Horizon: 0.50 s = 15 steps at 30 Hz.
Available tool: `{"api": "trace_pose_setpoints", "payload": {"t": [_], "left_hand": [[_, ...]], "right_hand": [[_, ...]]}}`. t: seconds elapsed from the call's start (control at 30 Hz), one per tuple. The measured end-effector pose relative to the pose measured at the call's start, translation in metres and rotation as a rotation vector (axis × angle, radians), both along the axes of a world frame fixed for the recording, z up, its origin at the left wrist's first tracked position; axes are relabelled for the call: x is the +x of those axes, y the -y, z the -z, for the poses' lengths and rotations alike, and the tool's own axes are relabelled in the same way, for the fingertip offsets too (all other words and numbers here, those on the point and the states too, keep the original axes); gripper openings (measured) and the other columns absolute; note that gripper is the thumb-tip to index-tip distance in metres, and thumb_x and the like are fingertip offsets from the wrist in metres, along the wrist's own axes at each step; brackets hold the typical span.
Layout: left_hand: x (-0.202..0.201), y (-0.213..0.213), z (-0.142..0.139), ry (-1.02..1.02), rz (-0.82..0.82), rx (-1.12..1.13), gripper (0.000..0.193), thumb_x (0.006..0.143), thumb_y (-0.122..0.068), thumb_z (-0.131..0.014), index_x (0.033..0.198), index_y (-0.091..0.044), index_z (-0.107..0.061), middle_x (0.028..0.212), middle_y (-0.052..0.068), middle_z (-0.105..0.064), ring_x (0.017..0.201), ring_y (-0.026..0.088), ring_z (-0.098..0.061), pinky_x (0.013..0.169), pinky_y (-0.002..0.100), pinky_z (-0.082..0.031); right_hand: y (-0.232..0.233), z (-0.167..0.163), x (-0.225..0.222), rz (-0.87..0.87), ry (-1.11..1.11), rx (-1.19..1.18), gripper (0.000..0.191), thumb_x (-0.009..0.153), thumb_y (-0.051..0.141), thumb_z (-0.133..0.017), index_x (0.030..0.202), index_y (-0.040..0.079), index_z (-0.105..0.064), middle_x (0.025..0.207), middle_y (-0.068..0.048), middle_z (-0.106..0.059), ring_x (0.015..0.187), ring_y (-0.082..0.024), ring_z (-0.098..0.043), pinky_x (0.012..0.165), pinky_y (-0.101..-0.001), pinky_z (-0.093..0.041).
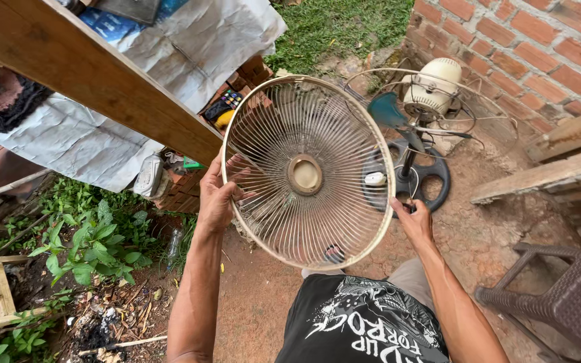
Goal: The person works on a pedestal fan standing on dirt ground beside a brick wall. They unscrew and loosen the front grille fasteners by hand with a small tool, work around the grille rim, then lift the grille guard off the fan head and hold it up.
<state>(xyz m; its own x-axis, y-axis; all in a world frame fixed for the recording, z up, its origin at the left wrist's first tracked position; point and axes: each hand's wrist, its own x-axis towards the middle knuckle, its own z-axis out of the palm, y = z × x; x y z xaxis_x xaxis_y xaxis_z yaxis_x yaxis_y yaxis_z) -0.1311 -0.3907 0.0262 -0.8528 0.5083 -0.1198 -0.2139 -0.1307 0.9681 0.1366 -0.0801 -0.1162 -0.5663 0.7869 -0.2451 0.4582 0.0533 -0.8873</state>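
Grille (307, 173) is off the fan (432, 94) already; my left hand (218, 195) and right hand (411, 218) clamp its rim, holding it up. I judge blade (390, 113) and rear guard (485, 111) remain mounted.

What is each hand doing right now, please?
Left hand: closed on the rim of the round fan guard.
Right hand: closed on the guard's opposite rim.

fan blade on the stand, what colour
Teal blue fan blade, clearest in the head view.
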Motion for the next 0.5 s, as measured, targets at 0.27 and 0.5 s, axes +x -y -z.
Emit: {"api": "trace_pose_setpoints", "payload": {"t": [0.27, 0.5], "left_hand": [[-0.024, 0.018, 0.001, 0.031, 0.185, 0.097, 0.092, 0.063, 0.013, -0.04, 0.152, -0.008, -0.046, 0.151, 0.017, -0.052, 0.126, 0.037, -0.062, 0.089, 0.054, -0.063], [-0.036, 0.005, 0.04, 0.295, 0.134, 0.251, 0.089, 0.073, 0.01, -0.042, 0.158, -0.012, -0.033, 0.143, 0.024, -0.054, 0.123, 0.043, -0.061, 0.086, 0.062, -0.056]], "right_hand": [[0.007, -0.017, 0.015, -0.036, -0.421, -0.33, 0.029, 0.093, 0.013, -0.07, 0.118, 0.0, -0.066, 0.089, -0.008, -0.076, 0.065, -0.005, -0.06, 0.056, -0.021, -0.045], [-0.015, -0.028, 0.037, 0.05, -0.438, 0.139, 0.025, 0.102, 0.007, -0.069, 0.123, -0.007, -0.07, 0.09, -0.003, -0.073, 0.076, -0.002, -0.058, 0.068, -0.0198, -0.047]]}}
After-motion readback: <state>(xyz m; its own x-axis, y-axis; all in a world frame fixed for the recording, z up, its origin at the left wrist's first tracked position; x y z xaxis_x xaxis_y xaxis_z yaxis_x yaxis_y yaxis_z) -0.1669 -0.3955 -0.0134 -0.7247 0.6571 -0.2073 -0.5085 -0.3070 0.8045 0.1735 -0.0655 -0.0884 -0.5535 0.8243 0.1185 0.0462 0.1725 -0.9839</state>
